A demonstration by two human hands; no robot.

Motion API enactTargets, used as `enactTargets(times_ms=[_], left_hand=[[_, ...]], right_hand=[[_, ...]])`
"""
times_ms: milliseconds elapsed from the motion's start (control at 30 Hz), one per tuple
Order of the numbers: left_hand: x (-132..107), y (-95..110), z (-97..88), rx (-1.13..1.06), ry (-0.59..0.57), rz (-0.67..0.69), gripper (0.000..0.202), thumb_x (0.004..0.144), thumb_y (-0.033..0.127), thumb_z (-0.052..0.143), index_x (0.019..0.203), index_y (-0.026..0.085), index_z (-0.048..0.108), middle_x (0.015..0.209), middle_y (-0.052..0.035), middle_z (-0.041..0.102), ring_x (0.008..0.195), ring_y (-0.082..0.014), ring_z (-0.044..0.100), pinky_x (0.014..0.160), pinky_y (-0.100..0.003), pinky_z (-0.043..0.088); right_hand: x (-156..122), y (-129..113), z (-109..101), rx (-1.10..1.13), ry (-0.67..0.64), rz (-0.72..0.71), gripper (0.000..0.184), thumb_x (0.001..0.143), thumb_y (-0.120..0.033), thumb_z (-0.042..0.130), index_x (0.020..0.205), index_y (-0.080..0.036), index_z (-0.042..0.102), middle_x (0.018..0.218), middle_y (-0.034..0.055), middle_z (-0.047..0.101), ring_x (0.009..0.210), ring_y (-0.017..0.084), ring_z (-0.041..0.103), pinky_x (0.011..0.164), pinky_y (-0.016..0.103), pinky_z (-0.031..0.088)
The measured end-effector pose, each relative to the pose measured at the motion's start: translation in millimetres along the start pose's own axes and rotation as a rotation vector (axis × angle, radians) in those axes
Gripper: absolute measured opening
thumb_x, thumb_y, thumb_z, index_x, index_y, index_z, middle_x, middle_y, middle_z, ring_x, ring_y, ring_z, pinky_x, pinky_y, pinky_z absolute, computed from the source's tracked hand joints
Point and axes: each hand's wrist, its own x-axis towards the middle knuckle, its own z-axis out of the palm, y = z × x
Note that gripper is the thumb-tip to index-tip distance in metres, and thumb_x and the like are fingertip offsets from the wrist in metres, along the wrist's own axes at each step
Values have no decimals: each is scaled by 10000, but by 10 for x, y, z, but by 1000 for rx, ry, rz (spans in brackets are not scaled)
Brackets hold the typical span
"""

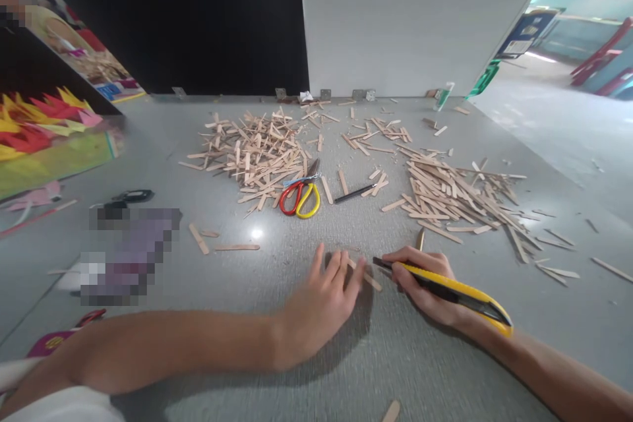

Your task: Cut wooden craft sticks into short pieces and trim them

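Observation:
My left hand reaches in from the left with its fingers spread, the fingertips down on the grey surface. A wooden craft stick lies partly under its index finger. My right hand is closed around a yellow and black utility knife. The knife's dark tip points left toward the stick, a little apart from my left fingers. Another craft stick pokes out behind my right hand. Ahead of my hands lie scissors with one red and one yellow handle, and a black pen-like tool.
Heaps of craft sticks lie at the back left and at the right. A black and white panel rises behind them. Farther left are a blurred purple object and red and yellow folded paper. A person shows at the upper left.

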Motion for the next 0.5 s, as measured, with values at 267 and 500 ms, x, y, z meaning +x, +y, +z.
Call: enactTargets(times_ms=[267, 500], left_hand=[[119, -169, 51, -7, 61, 4, 259, 946, -52, 575, 851, 165, 681, 796, -46, 695, 802, -233, 659, 974, -476, 541], [159, -229, 24, -2, 60, 34, 291, 970, -60, 495, 952, 157, 688, 804, -39, 692, 780, -226, 645, 925, -435, 525]], right_hand=[[85, 51, -27, 432, 74, 406, 568, 918, -755, 686, 900, -189, 735, 565, -10, 629, 380, 113, 496, 335, 218, 364], [155, 100, -50, 636, 146, 464, 526, 849, -723, 768, 851, -202, 698, 519, -54, 561, 358, 82, 406, 317, 195, 284]])
